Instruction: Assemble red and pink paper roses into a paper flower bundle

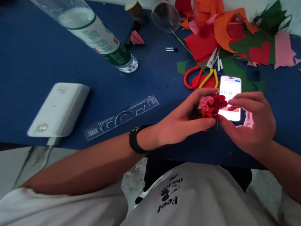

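Note:
A small bunch of rolled paper roses [208,106], pink, red and orange-red with some green, sits in my left hand [181,121], whose thumb and fingers wrap round its sides. My right hand [254,122] is curved at the bunch's right side, fingertips at or near a dark red rose and thumb close to the lower edge. Whether those fingertips pinch a petal is too small to tell. Beneath my right hand lies a lit phone [230,84] showing a timer, partly covered by the fingers.
Red-and-yellow-handled scissors [211,64] lie beyond the phone, beside scattered coloured paper [244,40]. A clear ruler [122,117], a white power bank [58,110] and a large bottle [101,37] are at left. A clear cup [165,15] stands at the back.

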{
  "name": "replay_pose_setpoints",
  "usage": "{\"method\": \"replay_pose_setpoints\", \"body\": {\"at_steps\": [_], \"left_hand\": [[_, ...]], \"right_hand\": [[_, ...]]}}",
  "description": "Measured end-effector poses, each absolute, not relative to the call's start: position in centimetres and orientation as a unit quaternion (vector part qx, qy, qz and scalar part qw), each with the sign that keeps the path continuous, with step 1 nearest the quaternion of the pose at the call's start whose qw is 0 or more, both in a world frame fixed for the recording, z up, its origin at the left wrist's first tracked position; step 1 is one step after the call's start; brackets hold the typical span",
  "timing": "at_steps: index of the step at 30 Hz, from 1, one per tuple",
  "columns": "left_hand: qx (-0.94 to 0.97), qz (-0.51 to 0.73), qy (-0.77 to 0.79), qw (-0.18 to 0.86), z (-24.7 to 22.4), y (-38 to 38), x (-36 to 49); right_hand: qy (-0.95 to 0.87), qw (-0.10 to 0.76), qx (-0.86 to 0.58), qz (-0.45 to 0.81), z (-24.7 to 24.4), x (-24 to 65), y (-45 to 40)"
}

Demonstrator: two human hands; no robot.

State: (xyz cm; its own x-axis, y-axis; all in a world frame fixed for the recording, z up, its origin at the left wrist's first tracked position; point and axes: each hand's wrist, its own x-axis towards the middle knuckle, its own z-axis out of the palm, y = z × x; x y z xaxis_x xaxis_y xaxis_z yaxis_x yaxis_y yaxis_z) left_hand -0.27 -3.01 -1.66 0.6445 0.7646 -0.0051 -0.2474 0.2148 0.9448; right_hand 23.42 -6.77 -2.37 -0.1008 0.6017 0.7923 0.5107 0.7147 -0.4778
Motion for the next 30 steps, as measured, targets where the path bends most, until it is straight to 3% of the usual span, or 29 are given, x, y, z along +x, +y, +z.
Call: {"method": "replay_pose_setpoints", "body": {"at_steps": [7,17,30], "left_hand": [[0.512,0.337,0.263,0.746,-1.6,-3.0,-0.3],[0.400,0.325,0.291,0.806,-0.9,-2.8,0.0],[0.535,0.398,0.292,0.686,-1.3,-2.2,0.7]], "right_hand": [[-0.738,0.553,-0.356,0.151,-2.7,23.8,-6.6],[-0.763,0.542,-0.350,0.049,-2.2,24.4,-5.7],[-0.793,0.529,-0.286,0.095,-3.3,24.8,-5.0]]}}
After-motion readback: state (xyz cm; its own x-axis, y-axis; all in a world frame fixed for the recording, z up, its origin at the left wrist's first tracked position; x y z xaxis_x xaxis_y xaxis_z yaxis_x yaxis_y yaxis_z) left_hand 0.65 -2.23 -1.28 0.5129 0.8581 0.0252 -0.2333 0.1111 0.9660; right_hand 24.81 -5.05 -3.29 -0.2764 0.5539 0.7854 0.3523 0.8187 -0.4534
